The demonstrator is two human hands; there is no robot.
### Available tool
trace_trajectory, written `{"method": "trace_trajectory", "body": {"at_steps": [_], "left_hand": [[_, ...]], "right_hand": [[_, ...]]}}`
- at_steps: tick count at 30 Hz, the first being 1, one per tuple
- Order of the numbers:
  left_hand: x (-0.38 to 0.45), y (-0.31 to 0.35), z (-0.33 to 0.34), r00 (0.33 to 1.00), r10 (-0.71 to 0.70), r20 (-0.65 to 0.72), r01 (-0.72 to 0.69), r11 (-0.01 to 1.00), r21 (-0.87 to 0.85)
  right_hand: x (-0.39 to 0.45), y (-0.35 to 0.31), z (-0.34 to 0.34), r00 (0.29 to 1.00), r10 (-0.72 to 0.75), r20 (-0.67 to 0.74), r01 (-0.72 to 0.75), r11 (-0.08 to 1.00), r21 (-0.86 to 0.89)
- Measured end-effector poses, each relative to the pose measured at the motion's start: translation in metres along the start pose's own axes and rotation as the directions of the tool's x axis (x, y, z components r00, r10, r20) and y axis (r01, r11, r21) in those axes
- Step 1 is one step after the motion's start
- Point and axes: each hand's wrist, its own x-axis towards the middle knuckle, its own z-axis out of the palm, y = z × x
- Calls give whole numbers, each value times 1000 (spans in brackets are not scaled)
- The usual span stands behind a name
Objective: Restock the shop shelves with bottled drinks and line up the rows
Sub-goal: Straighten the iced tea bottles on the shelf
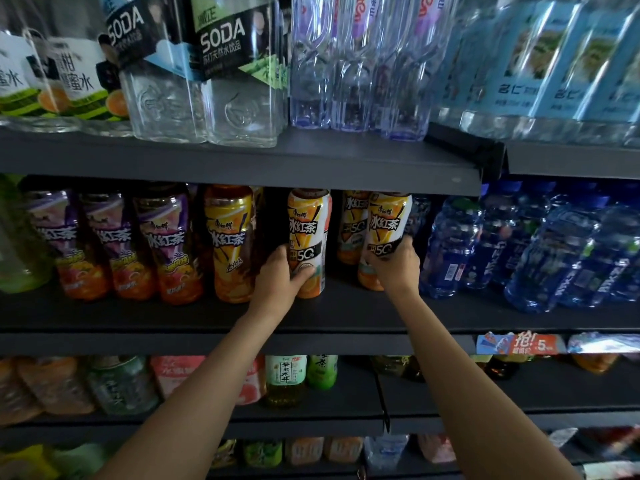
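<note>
Both hands grip tea bottles: left hand [280, 271] one [309, 237], right hand [396, 263] another [386, 230]; gaps at 12 o'clock remain

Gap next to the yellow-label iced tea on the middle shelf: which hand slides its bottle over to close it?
Left, probably. The left hand grips the white-label bottle bordering the gap beside the yellow-label bottle; the right hand grips a bottle further right.

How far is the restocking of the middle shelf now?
Done: the purple iced tea bottles on the left stand in a row. In hand: the left hand and right hand each grip a white-and-orange tea bottle. Left: a dark gap remains beside the yellow bottle.
</note>
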Motion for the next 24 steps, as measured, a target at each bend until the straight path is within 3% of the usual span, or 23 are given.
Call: {"method": "trace_trajectory", "body": {"at_steps": [15,21,24], "left_hand": [[-8,18,24,972,-72,-222,73,997,-6],[-10,27,32,953,-132,-271,137,991,-1],[-18,27,29,931,-86,-354,81,996,-30]], "right_hand": [[-33,-11,22,993,-111,-37,109,993,-38],[-28,-11,11,987,-138,86,136,990,21],[-28,-10,1,977,-156,149,147,987,70]]}}
